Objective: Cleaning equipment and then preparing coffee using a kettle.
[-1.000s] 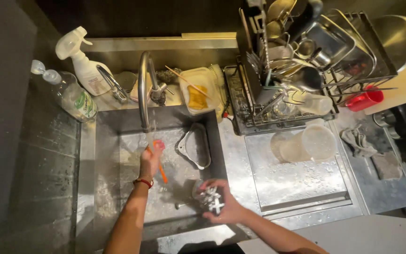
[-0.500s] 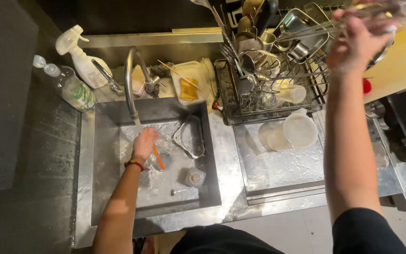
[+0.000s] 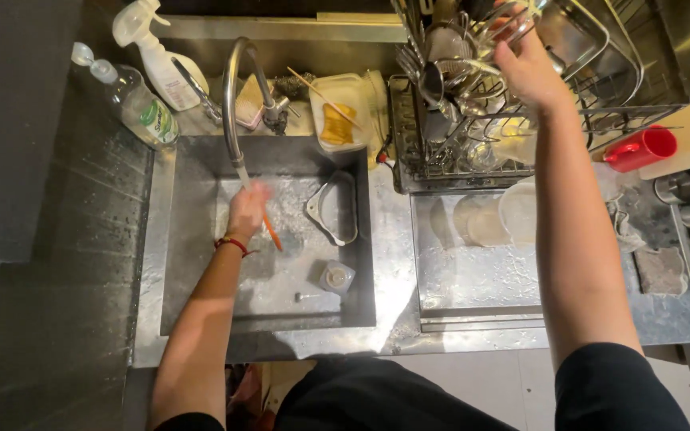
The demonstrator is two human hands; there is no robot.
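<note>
Steel sink (image 3: 193, 239) below us: our left hand (image 3: 247, 209) grips an orange-handled utensil (image 3: 271, 231) under the faucet (image 3: 237, 96). Our right hand (image 3: 530, 68) clutches a clear glass (image 3: 513, 24) over the crowded dish rack (image 3: 481, 152); wet fingers could drop it.

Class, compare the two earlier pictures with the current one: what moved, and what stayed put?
The right hand carried a shiny metal piece up from the sink to the dish rack, where its grip is now shut on the metal piece. The left hand stayed under the faucet holding the orange-handled tool. The spray bottle did not move.
</note>
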